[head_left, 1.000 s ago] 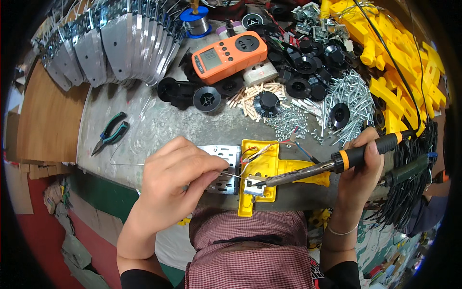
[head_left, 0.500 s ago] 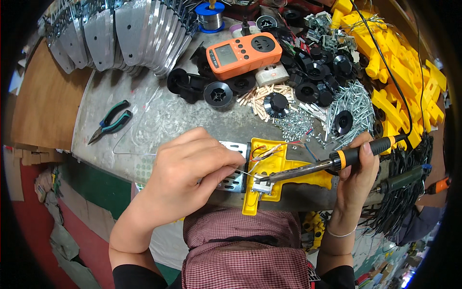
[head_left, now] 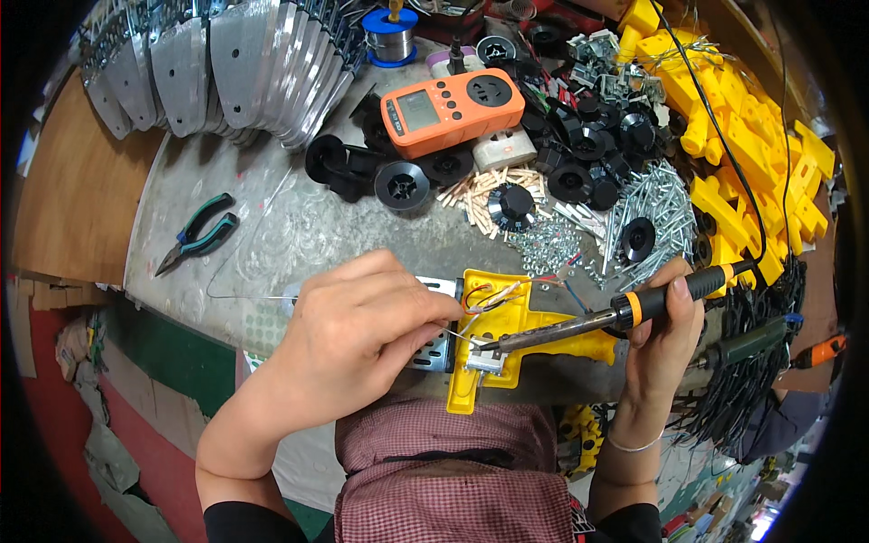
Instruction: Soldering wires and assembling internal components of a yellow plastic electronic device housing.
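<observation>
Right hand (head_left: 665,330) grips the soldering iron (head_left: 597,321) by its black-and-orange handle, tip down on the small metal part at the front of the yellow plastic housing (head_left: 507,335). Left hand (head_left: 362,326) pinches a thin wire (head_left: 457,333) right at that spot. Behind them on the counter (head_left: 299,226): an orange meter (head_left: 451,107), green-handled pliers (head_left: 197,233), and loose screws (head_left: 652,208).

You have one screen: the orange meter (head_left: 450,109), a rounded rectangle with a small grey display, lies well beyond your fingers (head_left: 398,299), up the bench.
</observation>
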The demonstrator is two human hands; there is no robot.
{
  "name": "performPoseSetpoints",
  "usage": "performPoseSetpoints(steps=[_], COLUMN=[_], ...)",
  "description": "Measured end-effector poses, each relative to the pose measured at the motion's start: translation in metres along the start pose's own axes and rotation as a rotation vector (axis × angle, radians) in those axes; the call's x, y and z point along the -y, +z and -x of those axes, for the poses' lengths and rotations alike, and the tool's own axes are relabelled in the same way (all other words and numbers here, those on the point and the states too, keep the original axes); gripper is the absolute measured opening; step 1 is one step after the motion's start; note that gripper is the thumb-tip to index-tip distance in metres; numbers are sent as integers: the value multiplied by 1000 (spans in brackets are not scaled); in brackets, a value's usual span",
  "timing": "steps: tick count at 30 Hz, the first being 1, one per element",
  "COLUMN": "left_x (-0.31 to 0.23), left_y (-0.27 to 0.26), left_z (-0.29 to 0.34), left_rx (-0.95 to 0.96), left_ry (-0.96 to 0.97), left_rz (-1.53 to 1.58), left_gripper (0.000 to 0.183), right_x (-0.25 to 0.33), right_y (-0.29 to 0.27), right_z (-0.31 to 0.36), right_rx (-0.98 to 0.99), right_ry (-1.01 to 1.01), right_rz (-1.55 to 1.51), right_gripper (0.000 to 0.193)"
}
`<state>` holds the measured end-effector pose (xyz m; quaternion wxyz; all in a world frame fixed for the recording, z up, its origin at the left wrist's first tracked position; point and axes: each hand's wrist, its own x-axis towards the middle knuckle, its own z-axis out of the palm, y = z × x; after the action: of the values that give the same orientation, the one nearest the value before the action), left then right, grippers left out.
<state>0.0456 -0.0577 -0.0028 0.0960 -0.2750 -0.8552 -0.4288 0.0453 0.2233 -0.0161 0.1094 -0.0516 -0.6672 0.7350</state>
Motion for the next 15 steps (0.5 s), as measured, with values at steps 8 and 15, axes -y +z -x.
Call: performPoseSetpoints(steps=[8, 15], left_x=[1, 2], left_y=[4, 5], left_z=[-2, -2], left_rx=[15, 46], left_ry=[5, 3], left_rz=[22, 15], left_gripper=[22, 23], right_x=[2, 2], right_y=[1, 0], right_z=[0, -1], right_rx=[-18, -10], right_ry=[20, 26], right_rz=[10, 6], right_gripper=[33, 32])
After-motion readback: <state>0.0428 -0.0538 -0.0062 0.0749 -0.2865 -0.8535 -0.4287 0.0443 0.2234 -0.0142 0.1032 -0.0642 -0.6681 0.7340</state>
